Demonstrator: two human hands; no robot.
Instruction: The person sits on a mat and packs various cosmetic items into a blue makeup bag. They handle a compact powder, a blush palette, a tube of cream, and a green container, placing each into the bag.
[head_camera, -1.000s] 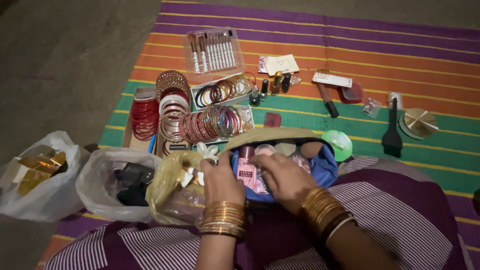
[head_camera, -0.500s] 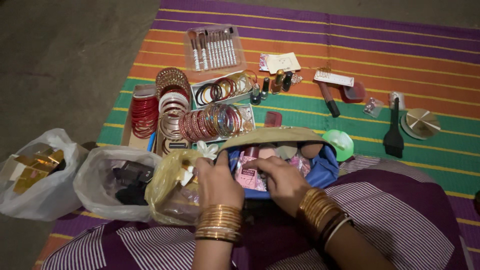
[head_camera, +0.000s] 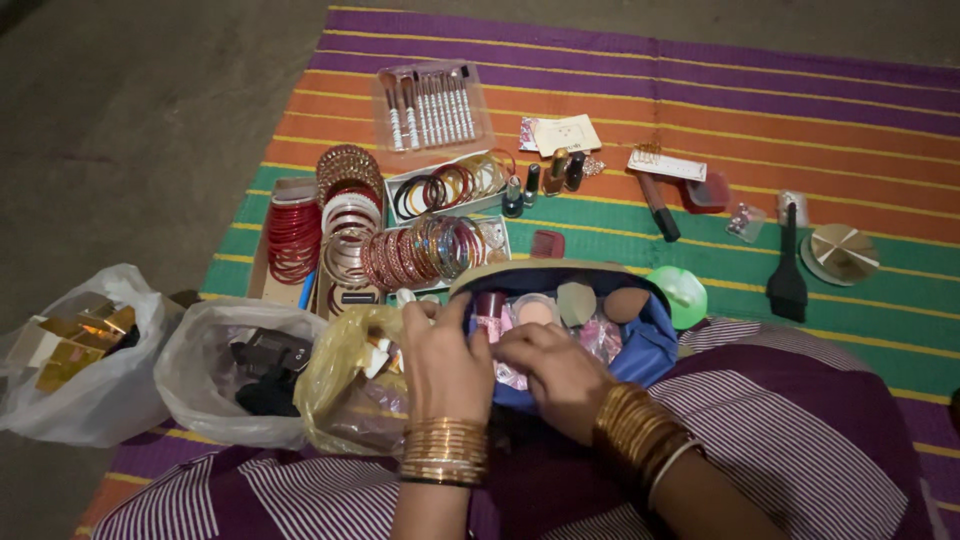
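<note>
An open blue cosmetic pouch (head_camera: 655, 340) with a tan flap rests on my lap, filled with small pots, sponges and packets. My left hand (head_camera: 440, 360) grips the pouch's left rim, thumb at the opening. My right hand (head_camera: 550, 365) reaches inside and pinches a pink packet (head_camera: 510, 372) among the contents. Both wrists carry stacks of gold bangles.
Left of the pouch lie a yellow plastic bag (head_camera: 345, 385) and two white bags (head_camera: 215, 375), (head_camera: 75, 365). Trays of bangles (head_camera: 385, 235), a brush set (head_camera: 430, 100), nail polish bottles (head_camera: 545, 180), a black brush (head_camera: 787, 270), a green lid (head_camera: 685, 290) and a gold disc (head_camera: 842, 250) sit on the striped mat (head_camera: 800, 110).
The pink packet that stood upright in the pouch has been pushed down into it. The pouch mouth is wider, showing round pots and sponges.
</note>
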